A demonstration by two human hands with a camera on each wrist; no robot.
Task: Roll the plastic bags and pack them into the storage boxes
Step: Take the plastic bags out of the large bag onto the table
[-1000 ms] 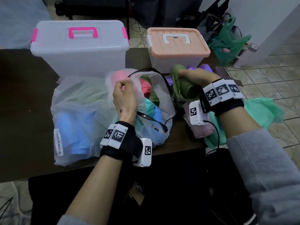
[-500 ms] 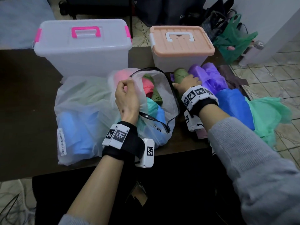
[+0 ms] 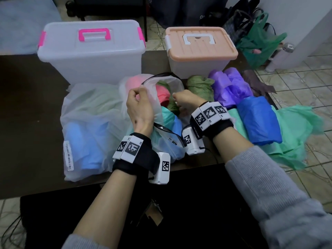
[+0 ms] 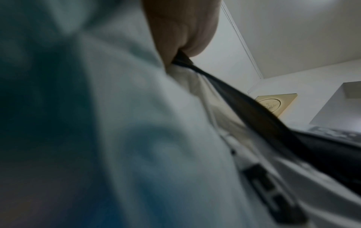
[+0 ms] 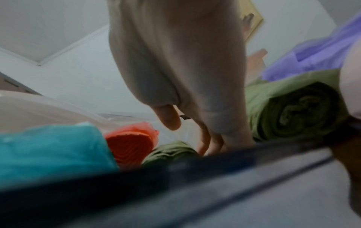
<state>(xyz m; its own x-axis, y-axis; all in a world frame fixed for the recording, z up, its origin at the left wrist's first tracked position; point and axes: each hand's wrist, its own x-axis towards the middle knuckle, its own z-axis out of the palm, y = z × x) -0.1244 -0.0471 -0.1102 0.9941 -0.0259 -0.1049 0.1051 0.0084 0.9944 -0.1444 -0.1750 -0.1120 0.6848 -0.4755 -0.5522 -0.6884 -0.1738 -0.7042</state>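
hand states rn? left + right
Left hand: pinching the black rim of the clear pouch.
Right hand: reaching into the pouch, fingers relaxed, holding nothing visible.

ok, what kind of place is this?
Likely a home room, not a lab: tiled floor, a dark table holding lidded storage boxes, and shopping bags heaped on the floor by the wall.
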